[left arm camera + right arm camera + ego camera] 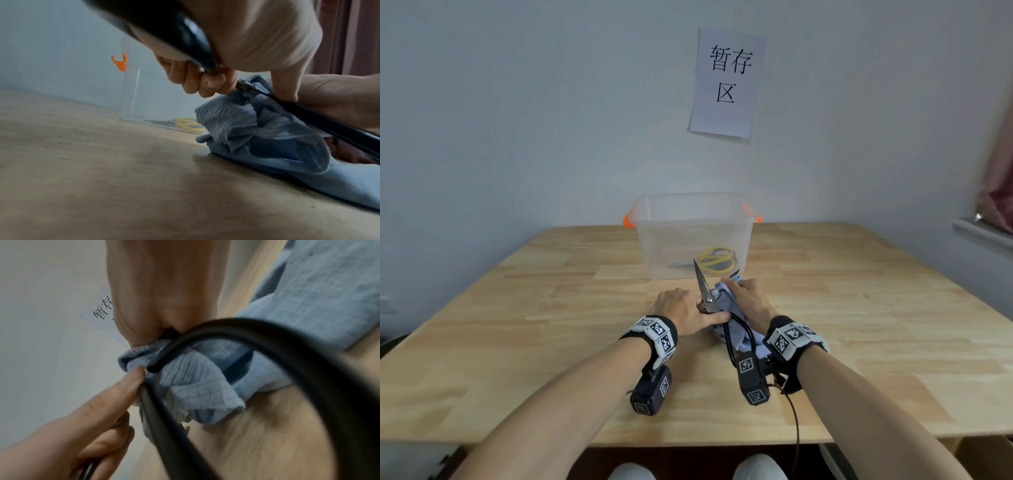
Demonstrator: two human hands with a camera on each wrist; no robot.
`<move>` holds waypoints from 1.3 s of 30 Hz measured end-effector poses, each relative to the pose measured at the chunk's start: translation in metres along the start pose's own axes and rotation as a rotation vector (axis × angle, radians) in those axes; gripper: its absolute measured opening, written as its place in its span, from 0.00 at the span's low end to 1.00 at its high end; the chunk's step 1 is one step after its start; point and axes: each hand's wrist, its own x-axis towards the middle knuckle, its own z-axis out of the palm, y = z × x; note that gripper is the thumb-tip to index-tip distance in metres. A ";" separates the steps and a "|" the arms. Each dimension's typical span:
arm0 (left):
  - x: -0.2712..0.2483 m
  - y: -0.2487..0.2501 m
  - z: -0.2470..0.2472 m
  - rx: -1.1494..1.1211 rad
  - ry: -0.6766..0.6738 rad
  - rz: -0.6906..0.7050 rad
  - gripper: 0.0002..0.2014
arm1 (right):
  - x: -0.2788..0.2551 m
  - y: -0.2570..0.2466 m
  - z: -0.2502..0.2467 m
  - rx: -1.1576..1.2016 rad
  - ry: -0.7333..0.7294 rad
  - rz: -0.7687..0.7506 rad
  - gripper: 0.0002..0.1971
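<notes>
Black-handled scissors [704, 289] stand open on the wooden table [517, 308], one blade pointing up and away. My left hand [683, 308] grips them near the pivot, thumb along a handle; its curled fingers [205, 82] show in the left wrist view. My right hand [748, 298] grips a crumpled blue cloth [726, 303] bunched around the other blade, whose tip pokes out past the cloth. The cloth [236, 123] trails onto the table below. In the right wrist view the black handle loop [308, 363] crosses in front of the cloth [195, 379] and my right hand [156, 296].
A clear plastic bin [654, 246] with orange latches stands just behind the hands against the wall. Yellow-handled scissors [717, 260] lie inside it. A paper sign [727, 82] hangs on the wall above. A cable [796, 421] runs off the table's near edge.
</notes>
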 end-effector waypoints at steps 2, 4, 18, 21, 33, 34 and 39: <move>-0.001 0.000 0.001 0.004 -0.005 0.005 0.35 | 0.003 -0.001 -0.002 -0.001 0.020 0.014 0.21; -0.003 -0.001 0.001 0.001 -0.020 0.003 0.34 | 0.007 0.001 -0.003 -0.010 0.019 0.019 0.19; -0.001 -0.014 0.003 -0.088 -0.063 0.009 0.36 | 0.019 -0.008 -0.015 -0.001 0.148 0.050 0.13; -0.002 -0.016 0.002 -0.145 -0.061 -0.021 0.37 | 0.015 -0.009 -0.026 0.036 0.196 0.080 0.15; 0.004 0.004 -0.001 -0.555 0.042 -0.215 0.34 | -0.027 0.002 -0.010 -0.031 0.073 0.085 0.20; 0.004 0.008 0.000 -0.597 0.056 -0.214 0.33 | -0.031 0.003 -0.009 0.001 0.065 0.097 0.21; 0.005 0.027 0.003 -0.838 0.084 -0.226 0.33 | -0.053 -0.004 -0.005 0.121 0.081 0.074 0.20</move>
